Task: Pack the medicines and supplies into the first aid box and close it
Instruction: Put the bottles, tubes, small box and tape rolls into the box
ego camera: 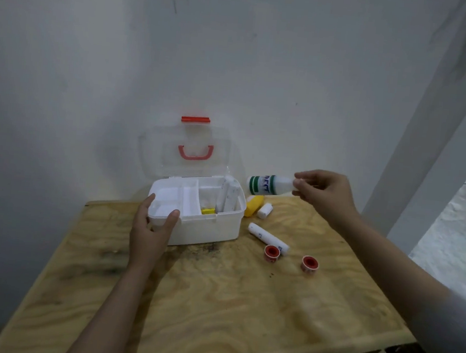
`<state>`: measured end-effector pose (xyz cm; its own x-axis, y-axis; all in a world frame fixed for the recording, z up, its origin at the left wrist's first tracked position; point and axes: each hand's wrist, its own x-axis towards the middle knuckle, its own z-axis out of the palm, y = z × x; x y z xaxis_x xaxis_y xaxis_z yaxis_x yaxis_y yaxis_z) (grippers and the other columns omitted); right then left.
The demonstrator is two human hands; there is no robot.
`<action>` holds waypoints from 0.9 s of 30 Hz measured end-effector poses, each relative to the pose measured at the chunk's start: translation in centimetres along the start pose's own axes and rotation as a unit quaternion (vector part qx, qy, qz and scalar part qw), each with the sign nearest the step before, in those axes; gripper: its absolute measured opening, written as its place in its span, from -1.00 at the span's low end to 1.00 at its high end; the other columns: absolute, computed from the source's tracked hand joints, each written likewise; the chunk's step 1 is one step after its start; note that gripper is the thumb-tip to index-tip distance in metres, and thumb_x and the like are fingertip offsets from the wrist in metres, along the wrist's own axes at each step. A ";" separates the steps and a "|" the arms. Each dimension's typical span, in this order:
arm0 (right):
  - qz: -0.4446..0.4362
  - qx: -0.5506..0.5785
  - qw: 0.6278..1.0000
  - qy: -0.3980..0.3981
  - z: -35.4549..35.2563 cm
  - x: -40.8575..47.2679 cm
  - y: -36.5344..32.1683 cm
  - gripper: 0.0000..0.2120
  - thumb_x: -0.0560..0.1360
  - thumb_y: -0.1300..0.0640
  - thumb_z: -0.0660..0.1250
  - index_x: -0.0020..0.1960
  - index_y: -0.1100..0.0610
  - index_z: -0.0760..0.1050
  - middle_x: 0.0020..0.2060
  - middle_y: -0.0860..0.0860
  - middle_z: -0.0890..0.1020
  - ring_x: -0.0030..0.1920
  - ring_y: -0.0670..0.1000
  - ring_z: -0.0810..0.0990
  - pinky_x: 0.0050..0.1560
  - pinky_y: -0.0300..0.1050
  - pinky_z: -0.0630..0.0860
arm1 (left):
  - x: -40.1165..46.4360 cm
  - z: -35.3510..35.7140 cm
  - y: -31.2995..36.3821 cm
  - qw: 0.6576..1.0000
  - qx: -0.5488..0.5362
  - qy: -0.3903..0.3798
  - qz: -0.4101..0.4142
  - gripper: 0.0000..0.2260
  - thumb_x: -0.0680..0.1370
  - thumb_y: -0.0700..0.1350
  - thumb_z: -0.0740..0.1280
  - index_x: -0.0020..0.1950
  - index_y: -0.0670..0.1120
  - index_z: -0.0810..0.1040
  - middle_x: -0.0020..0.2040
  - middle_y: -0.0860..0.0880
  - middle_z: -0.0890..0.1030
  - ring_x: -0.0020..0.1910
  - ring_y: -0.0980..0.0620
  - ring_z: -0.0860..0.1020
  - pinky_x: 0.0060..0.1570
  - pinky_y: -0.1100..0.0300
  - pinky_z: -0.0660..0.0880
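The white first aid box [210, 228] stands open on the wooden table, its clear lid [189, 150] with a red handle upright against the wall. A small yellow item [208, 210] lies inside it. My left hand [152, 228] grips the box's front left corner. My right hand [323, 192] holds a white bottle with a green band [267, 185] sideways in the air, just right of the box. On the table to the right lie a yellow bottle [253, 205], a small white roll [264, 210], a longer white roll [267, 238] and two red-cored tape rolls [272, 253] [309, 264].
The plywood table [215, 301] stands against a white wall. Its right edge drops off beside a white pillar [427, 137]. Dark objects sit below the table's front right corner.
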<state>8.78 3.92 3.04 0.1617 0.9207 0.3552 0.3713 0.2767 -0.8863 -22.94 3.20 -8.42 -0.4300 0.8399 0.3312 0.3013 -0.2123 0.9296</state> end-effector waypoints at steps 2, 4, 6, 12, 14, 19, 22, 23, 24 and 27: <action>-0.050 -0.068 0.996 -0.023 1.7 1.3 -1.1 -0.86 0.42 0.18 0.43 -0.02 0.14 0.64 -0.19 0.15 0.69 -0.23 0.06 0.71 -0.13 -0.07 0.64 | 0.0 0.0 -0.1 1.000 -0.001 -0.001 -0.002 -0.45 0.45 0.05 0.41 0.41 0.06 0.34 0.43 0.03 0.36 0.38 0.01 0.34 0.27 0.00 0.43; -0.081 -0.117 0.989 -0.047 3.5 2.6 -1.9 -0.86 0.41 0.17 0.44 -0.03 0.13 0.64 -0.18 0.13 0.70 -0.22 0.07 0.70 -0.15 -0.08 0.64 | 0.1 -0.1 -0.1 1.000 -0.004 -0.003 -0.003 -0.45 0.44 0.07 0.41 0.40 0.08 0.34 0.43 0.04 0.37 0.38 0.01 0.35 0.25 -0.06 0.45; -0.100 -0.149 0.981 -0.070 5.4 3.7 -2.5 -0.85 0.40 0.16 0.45 -0.04 0.13 0.65 -0.16 0.12 0.70 -0.21 0.06 0.69 -0.16 -0.09 0.63 | 0.1 -0.1 -0.1 1.000 -0.001 -0.003 -0.005 -0.45 0.44 0.08 0.41 0.40 0.10 0.34 0.43 0.04 0.36 0.38 0.00 0.35 0.24 -0.09 0.47; -0.161 -0.295 0.922 -0.191 9.6 5.4 -2.6 -0.81 0.45 0.18 0.37 0.04 0.16 0.65 0.00 0.09 0.70 -0.17 -0.08 0.54 -0.10 -0.24 0.47 | 0.1 -0.2 -0.2 1.000 0.003 -0.006 -0.012 -0.45 0.43 0.10 0.42 0.39 0.14 0.33 0.43 0.05 0.35 0.38 0.00 0.34 0.22 -0.11 0.48; -0.160 -0.325 0.902 -0.235 10.5 5.4 -2.2 -0.79 0.46 0.18 0.38 0.08 0.16 0.64 0.06 0.09 0.68 -0.13 -0.07 0.54 -0.08 -0.24 0.45 | 0.1 -0.1 -0.2 1.000 0.004 -0.006 -0.015 -0.44 0.44 0.08 0.41 0.40 0.12 0.33 0.44 0.04 0.34 0.38 0.00 0.33 0.22 -0.06 0.48; -0.188 -0.359 0.870 -0.282 11.7 5.4 -1.1 -0.74 0.50 0.16 0.35 0.18 0.16 0.59 0.13 0.09 0.65 -0.04 -0.05 0.59 -0.06 -0.29 0.38 | 0.1 0.1 -0.4 1.000 0.004 -0.004 -0.013 -0.43 0.43 0.09 0.41 0.41 0.11 0.32 0.45 0.04 0.33 0.37 0.00 0.34 0.19 -0.05 0.50; -0.200 -0.317 0.887 -0.270 11.3 5.6 -0.7 -0.71 0.47 0.07 0.38 0.16 0.12 0.60 0.10 0.07 0.64 -0.19 -0.11 0.55 -0.19 -0.35 0.41 | 0.2 0.0 -0.7 1.000 0.005 -0.002 -0.013 -0.43 0.43 0.10 0.41 0.40 0.15 0.32 0.44 0.06 0.33 0.38 0.01 0.34 0.18 -0.05 0.51; -0.194 -0.286 0.905 -0.250 11.0 5.7 -0.5 -0.71 0.46 0.04 0.39 0.15 0.12 0.60 0.08 0.06 0.65 -0.22 -0.09 0.57 -0.23 -0.36 0.43 | 0.2 0.0 -0.7 1.000 0.004 -0.002 -0.012 -0.44 0.43 0.10 0.41 0.39 0.16 0.32 0.44 0.07 0.33 0.38 0.01 0.33 0.19 -0.06 0.50; -0.182 -0.251 0.925 -0.220 10.5 5.9 -0.2 -0.72 0.46 0.02 0.39 0.12 0.12 0.61 0.04 0.05 0.66 -0.23 -0.07 0.59 -0.23 -0.35 0.47 | 0.2 0.0 -0.8 1.000 0.005 -0.001 -0.012 -0.44 0.43 0.10 0.41 0.39 0.16 0.32 0.44 0.08 0.33 0.38 0.01 0.33 0.20 -0.06 0.49; -0.132 -0.184 0.964 -0.141 9.0 6.1 1.3 -0.83 0.47 0.04 0.39 -0.04 0.12 0.65 -0.12 0.00 0.70 -0.26 -0.07 0.62 -0.20 -0.21 0.52 | 0.2 0.1 -0.7 1.000 0.008 0.003 -0.011 -0.45 0.43 0.08 0.41 0.39 0.16 0.32 0.45 0.06 0.33 0.40 0.00 0.32 0.22 -0.05 0.49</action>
<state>2.00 12.37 1.34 -0.2179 0.8841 0.4133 0.6738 0.4427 -0.5916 -23.17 3.54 -9.07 -0.4425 0.8409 0.3116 0.3048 -0.1858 0.9341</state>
